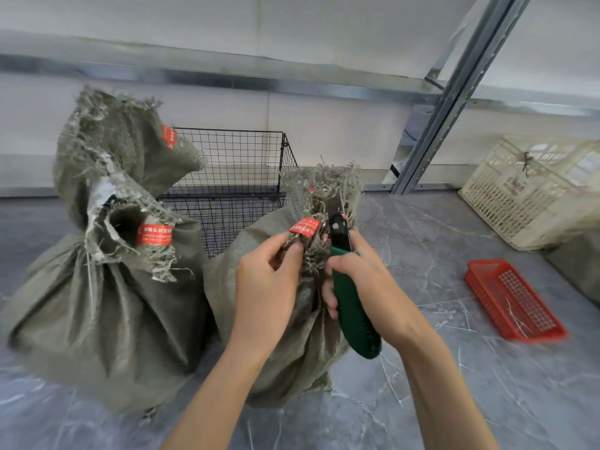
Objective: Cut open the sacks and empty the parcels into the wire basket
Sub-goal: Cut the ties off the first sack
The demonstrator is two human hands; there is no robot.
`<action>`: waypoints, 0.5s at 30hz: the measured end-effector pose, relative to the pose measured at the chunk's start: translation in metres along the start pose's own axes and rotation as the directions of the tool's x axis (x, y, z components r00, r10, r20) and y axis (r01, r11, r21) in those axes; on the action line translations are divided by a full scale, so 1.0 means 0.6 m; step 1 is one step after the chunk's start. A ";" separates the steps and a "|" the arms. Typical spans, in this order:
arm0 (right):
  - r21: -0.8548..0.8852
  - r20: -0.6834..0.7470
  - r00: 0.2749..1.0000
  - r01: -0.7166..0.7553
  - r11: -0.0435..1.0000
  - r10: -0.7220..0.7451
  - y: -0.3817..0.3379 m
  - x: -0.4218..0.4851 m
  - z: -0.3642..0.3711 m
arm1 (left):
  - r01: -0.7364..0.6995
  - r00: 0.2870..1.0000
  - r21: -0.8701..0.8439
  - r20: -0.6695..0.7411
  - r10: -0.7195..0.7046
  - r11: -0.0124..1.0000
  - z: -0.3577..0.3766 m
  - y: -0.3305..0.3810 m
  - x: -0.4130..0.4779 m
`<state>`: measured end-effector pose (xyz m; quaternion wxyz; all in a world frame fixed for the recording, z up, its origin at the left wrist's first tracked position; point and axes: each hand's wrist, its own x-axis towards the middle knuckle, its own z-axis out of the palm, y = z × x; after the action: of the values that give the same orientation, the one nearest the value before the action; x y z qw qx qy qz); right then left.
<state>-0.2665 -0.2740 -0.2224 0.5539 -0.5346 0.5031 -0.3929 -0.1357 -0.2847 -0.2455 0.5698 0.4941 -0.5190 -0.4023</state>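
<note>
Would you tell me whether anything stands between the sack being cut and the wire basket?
Nothing visible does: the sack, held by the left hand, stands directly in front of the wire basket.

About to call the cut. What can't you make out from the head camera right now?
All in the head view:
Parcels: hidden by the woven cloth of the held sack; none show.
Cutter blades: tip buried in frayed fibres by the red seal; open or closed unclear.
Wire basket: lower front partly blocked by the held sack and the left sack.
Seal printing: too small to read.
</note>
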 end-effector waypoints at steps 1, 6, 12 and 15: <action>0.019 0.040 0.999 -0.007 1.000 0.006 -0.001 -0.003 -0.002 | -0.015 1.000 0.026 -0.012 0.015 1.000 0.001 0.000 0.001; 0.139 0.250 0.968 -0.071 0.988 0.034 0.000 -0.021 -0.012 | -0.065 0.996 0.120 -0.059 0.072 0.991 0.010 0.000 0.003; 0.081 0.308 0.948 -0.114 0.990 0.083 -0.002 -0.029 -0.018 | -0.082 0.994 0.160 -0.061 0.093 0.984 0.013 0.003 0.004; 0.063 0.301 0.947 -0.138 0.988 0.113 -0.002 -0.031 -0.020 | -0.089 0.993 0.176 -0.060 0.101 0.980 0.015 0.003 0.004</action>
<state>-0.2816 -0.2586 -0.2177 0.6688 -0.5307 0.4307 -0.2927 -0.1441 -0.2876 -0.2435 0.5608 0.5300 -0.5550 -0.3107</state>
